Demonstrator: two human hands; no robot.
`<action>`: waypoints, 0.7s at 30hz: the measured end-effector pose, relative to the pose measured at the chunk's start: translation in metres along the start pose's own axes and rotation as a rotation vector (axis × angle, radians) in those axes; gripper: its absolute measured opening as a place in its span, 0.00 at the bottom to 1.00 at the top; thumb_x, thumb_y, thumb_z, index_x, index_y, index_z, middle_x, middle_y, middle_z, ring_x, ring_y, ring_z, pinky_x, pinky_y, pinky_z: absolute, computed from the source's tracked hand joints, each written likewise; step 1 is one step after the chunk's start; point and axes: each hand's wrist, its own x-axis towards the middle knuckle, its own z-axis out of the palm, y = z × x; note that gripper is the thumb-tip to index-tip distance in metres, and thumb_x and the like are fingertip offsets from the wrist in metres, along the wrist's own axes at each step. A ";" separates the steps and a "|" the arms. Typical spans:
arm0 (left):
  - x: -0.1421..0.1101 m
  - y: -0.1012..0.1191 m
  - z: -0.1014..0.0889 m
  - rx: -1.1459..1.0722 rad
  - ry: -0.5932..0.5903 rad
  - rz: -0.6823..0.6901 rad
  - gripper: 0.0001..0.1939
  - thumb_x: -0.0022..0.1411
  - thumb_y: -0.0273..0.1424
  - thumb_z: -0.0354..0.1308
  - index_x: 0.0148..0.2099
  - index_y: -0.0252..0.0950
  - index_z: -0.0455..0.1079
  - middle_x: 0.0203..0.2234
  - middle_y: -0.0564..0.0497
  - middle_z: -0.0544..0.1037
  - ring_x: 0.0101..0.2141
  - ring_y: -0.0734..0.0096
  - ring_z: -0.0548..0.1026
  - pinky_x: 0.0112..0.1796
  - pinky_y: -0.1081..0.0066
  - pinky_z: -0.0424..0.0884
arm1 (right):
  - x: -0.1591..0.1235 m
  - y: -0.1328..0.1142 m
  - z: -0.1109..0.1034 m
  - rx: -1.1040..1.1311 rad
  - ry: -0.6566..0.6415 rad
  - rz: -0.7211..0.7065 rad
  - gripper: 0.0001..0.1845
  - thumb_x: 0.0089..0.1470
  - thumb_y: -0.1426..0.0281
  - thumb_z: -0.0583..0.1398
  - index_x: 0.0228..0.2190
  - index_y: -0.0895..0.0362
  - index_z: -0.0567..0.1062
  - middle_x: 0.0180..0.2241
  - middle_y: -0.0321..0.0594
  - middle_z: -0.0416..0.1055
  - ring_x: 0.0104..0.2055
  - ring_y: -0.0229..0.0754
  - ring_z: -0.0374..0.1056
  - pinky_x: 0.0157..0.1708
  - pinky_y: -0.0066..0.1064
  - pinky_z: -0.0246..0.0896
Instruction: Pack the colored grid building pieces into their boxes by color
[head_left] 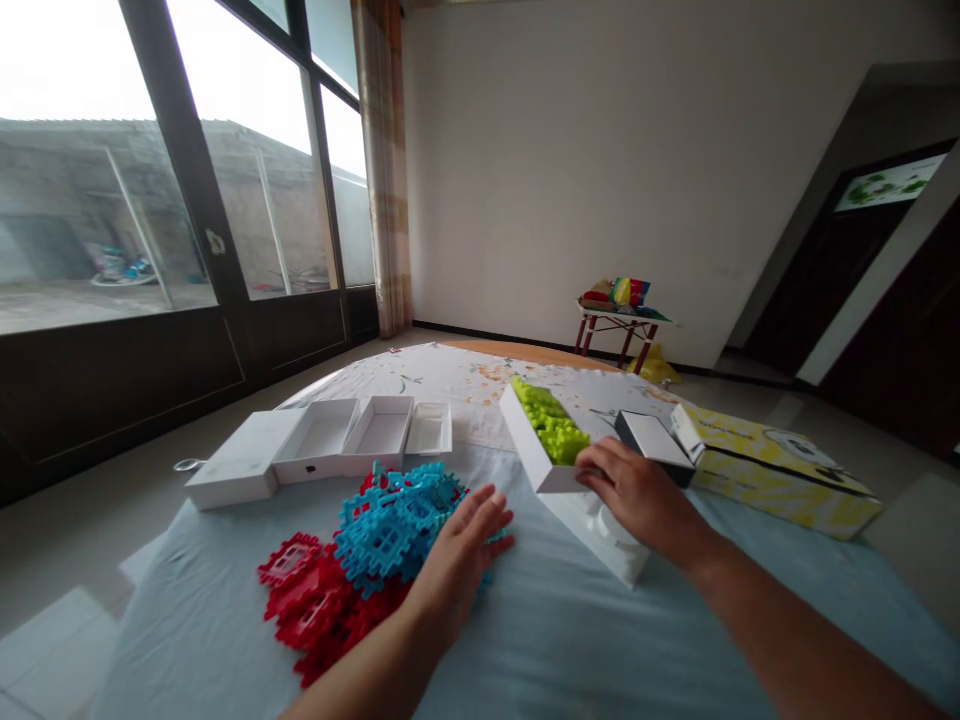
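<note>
My right hand [634,490] pinches the near right corner of a white box [540,465], which is full of lime-green pieces [551,420]. Partly under that box and my hand lies a white molded piece [616,530] with rounded shapes. My left hand [469,550] is open, fingers stretched out, at the right side of a pile of blue plastic interlocking pieces [397,520]. Whether its fingers touch the pile I cannot tell. Red interlocking pieces [315,600] lie beside and below the blue ones, partly hidden by my left forearm.
Open white boxes [319,435] and a clear tray [430,428] stand at the left back. A black-and-white box [656,447] and a yellow patterned box [784,470] sit at the right. A blue cloth [570,660] covers the table. A small stand [626,320] is by the wall.
</note>
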 end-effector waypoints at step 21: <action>-0.034 0.076 -0.028 0.424 0.011 -0.216 0.29 0.48 0.41 0.61 0.51 0.33 0.64 0.29 0.44 0.79 0.25 0.62 0.77 0.25 0.68 0.72 | -0.047 -0.064 0.064 0.872 0.106 0.260 0.20 0.55 0.59 0.53 0.46 0.55 0.65 0.46 0.45 0.65 0.46 0.42 0.65 0.42 0.34 0.65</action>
